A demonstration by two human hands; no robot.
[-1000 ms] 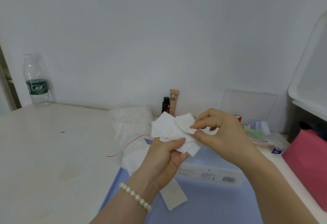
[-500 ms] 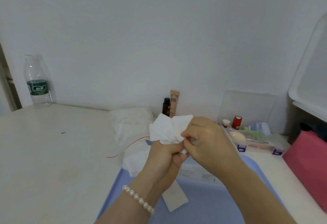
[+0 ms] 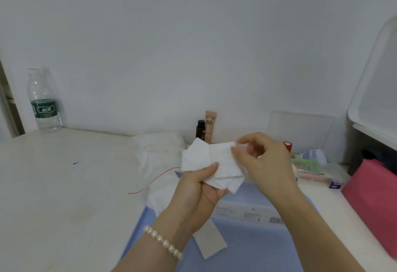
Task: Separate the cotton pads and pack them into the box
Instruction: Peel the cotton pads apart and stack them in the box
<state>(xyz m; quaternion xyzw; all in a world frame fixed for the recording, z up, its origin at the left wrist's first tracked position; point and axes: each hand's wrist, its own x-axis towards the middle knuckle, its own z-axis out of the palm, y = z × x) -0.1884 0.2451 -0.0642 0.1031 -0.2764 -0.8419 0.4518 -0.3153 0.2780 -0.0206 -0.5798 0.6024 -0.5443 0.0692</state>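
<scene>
My left hand [image 3: 197, 188] holds a fanned bunch of white square cotton pads [image 3: 206, 160] above the blue tray, its thumb pressed on their front. My right hand [image 3: 266, 164] is at the bunch's upper right corner, thumb and forefinger pinching the edge of the top pad. Below the hands a white box [image 3: 247, 213] with a barcode lies on the blue tray [image 3: 247, 250], partly hidden by my wrists. A flat grey-white card [image 3: 209, 241] lies on the tray in front of the box.
A white plastic bag [image 3: 159, 155] with a red string lies left of the tray. A water bottle [image 3: 44, 104] stands far left by the wall. A dark bottle [image 3: 200, 130] and a BB tube [image 3: 210, 126] stand behind. Clutter and a pink object [image 3: 373, 198] fill the right.
My right hand has lifted from covering the bunch's lower right to its upper right corner. The pads are now fanned wider in my left hand.
</scene>
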